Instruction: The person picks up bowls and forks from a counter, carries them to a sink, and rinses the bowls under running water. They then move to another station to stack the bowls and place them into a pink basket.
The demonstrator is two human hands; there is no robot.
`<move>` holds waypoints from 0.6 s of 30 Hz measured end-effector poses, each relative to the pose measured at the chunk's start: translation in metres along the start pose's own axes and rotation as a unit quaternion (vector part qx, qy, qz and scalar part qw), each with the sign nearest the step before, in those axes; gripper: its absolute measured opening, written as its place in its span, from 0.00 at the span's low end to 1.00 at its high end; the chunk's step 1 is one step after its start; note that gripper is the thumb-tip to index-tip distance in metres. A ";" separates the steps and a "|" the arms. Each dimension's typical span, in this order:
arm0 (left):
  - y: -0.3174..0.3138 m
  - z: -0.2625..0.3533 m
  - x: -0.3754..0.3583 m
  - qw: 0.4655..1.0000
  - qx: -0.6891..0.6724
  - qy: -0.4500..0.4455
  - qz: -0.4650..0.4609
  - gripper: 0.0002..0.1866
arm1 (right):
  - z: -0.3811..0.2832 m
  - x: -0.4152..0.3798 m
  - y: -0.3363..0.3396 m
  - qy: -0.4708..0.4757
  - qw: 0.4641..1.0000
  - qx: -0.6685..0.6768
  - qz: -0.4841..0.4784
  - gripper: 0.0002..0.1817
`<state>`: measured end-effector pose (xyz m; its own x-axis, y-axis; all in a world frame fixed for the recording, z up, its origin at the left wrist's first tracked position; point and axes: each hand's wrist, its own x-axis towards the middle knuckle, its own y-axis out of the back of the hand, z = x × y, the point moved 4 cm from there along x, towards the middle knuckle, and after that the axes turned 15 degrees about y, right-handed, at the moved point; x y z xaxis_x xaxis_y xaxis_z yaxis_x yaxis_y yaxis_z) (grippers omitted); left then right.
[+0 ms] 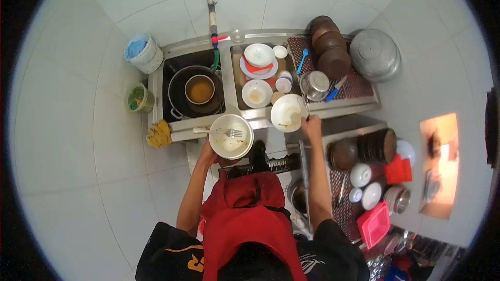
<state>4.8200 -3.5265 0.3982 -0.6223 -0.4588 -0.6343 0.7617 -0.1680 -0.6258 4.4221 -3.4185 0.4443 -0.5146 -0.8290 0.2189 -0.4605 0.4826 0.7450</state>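
Observation:
My left hand [209, 152] is closed round the left side of a white bowl [229, 148] with food scraps inside. A fork [219, 132] lies across that bowl. My right hand [311, 125] grips the right edge of another soiled white bowl [288, 113], tilted above the front edge of the right basin; a utensil handle shows beside the fingers. Behind it in that basin are a white bowl with residue [257, 93], a stacked bowl [259, 55] on a plate with something red, and small white cups [284, 82].
The left basin [173, 67] holds a large dark pan [179, 91] and a pot of brownish liquid [199, 89]. Right of the basins are a blue knife [336, 89], a metal pot [315, 85] and brown bowls [334, 62]. Stacked dishes [377, 145] and a pink basket [374, 225] stand at lower right.

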 end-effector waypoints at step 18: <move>-0.083 0.087 0.174 0.989 0.002 -0.009 0.147 0.43 | 0.093 0.216 -0.168 0.053 0.954 -0.148 -0.254 0.08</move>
<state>4.6644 -3.6682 0.3788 -0.3708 -0.5032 -0.7806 0.9100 -0.0289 -0.4136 4.3205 -3.6523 0.3080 -0.1962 -0.9662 -0.1675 -0.3992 -0.0774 0.9136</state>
